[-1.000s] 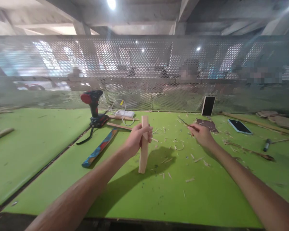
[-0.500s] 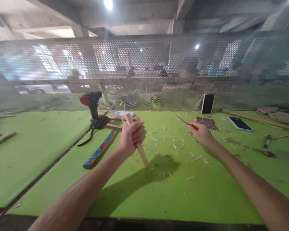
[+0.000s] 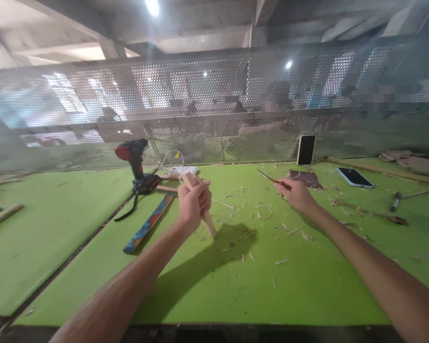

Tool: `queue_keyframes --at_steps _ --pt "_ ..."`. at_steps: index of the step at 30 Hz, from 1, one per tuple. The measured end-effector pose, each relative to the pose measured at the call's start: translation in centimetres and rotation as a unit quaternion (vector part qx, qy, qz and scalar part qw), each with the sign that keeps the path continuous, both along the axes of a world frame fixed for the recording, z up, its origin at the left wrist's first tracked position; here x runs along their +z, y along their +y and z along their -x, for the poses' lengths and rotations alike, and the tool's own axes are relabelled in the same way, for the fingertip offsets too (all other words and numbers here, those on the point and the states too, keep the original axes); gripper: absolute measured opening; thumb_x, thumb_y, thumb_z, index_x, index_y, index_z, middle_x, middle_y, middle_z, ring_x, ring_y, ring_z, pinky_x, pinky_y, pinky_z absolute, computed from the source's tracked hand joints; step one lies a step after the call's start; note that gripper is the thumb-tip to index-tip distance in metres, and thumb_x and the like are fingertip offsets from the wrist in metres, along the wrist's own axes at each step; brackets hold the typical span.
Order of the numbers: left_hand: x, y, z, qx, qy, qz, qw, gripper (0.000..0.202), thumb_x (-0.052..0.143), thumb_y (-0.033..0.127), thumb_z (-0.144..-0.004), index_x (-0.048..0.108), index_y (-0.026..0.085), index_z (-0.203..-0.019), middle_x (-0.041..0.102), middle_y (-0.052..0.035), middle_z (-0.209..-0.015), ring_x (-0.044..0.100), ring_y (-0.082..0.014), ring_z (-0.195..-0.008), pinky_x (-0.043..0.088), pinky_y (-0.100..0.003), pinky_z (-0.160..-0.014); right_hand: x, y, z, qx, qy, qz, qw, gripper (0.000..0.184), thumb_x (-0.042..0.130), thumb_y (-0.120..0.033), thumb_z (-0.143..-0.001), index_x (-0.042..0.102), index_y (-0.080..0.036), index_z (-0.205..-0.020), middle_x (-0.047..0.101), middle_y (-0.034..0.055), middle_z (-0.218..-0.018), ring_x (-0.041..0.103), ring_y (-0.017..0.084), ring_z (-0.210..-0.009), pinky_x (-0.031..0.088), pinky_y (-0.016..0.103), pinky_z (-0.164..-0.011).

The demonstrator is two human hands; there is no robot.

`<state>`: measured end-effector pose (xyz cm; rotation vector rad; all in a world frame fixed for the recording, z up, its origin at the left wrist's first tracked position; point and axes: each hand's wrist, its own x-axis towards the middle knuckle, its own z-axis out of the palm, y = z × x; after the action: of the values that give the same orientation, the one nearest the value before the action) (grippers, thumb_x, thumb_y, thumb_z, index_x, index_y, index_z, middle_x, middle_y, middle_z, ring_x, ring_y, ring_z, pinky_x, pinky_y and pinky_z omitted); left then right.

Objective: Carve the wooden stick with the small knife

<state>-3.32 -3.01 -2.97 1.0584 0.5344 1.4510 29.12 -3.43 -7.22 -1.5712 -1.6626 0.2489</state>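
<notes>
My left hand (image 3: 195, 201) is wrapped round a pale wooden stick (image 3: 209, 224) with squared sides, held tilted over the green table. Its top end pokes out above my fist and its lower end points down towards the table; whether it touches is hard to tell. On the right, my right hand (image 3: 296, 194) grips a slim knife (image 3: 266, 176) whose thin blade points forward and to the left. Part of its handle is hidden by my fingers. The two hands are well apart, with wood shavings (image 3: 264, 213) scattered on the table between them.
Left of my left hand stand a red and black cordless drill (image 3: 137, 166) and a blue patterned strip (image 3: 148, 224). A brown sheet (image 3: 305, 178), an upright phone (image 3: 306, 150), a flat phone (image 3: 355, 177) and a marker (image 3: 396, 202) are on the right. Behind rises a perforated metal screen (image 3: 218, 95).
The wooden stick's lower end has lifted slightly and tipped away from me within my left fist. My right hand still holds the knife, a little higher in view. The camera has shifted slightly.
</notes>
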Motion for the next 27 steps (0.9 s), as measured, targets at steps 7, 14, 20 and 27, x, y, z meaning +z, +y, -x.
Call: queue_keyframes --at_steps 7,14,20,27 --pt "-0.2 0.2 -0.1 0.002 0.006 -0.008 1.000 0.042 0.082 0.026 -0.073 0.041 0.023 -0.070 0.031 0.0133 -0.043 0.024 -0.0035 -0.034 0.019 -0.017 -0.032 -0.2 -0.4 0.5 0.006 0.033 0.038 0.999 0.056 0.053 -0.071 -0.095 0.073 -0.019 -0.102 0.060 0.0042 -0.068 0.043 0.014 -0.050 0.031 0.029 -0.047" --pt "-0.6 0.7 0.0 -0.017 0.008 -0.013 1.000 0.040 0.083 0.027 -0.074 0.043 0.023 -0.072 0.032 0.0135 -0.044 0.026 -0.0040 -0.034 0.021 -0.016 -0.032 0.2 -0.9 1.2 0.118 0.042 0.166 0.978 0.056 0.055 -0.072 -0.093 0.073 -0.019 -0.086 0.056 0.0023 -0.064 0.038 0.012 -0.050 0.030 0.029 -0.050" --pt "-0.9 1.0 0.1 -0.030 0.017 -0.027 0.999 0.039 0.081 0.027 -0.077 0.043 0.023 -0.073 0.033 0.0131 -0.045 0.029 -0.0040 -0.035 0.022 -0.016 -0.033 2.4 -2.4 3.3 0.176 0.031 0.234 0.956 0.043 0.066 -0.066 -0.087 0.068 -0.023 -0.082 0.054 0.0019 -0.069 0.043 0.015 -0.058 0.034 0.032 -0.057" --pt "-0.4 0.8 -0.1 -0.014 0.024 -0.014 1.000 0.042 0.082 0.029 -0.074 0.041 0.024 -0.072 0.031 0.0133 -0.045 0.027 -0.0042 -0.035 0.022 -0.018 -0.033 4.7 -3.1 0.0 0.199 -0.153 0.392 0.885 0.018 0.072 -0.037 -0.073 0.063 -0.021 -0.071 0.060 0.0019 -0.074 0.051 0.017 -0.067 0.035 0.033 -0.064"
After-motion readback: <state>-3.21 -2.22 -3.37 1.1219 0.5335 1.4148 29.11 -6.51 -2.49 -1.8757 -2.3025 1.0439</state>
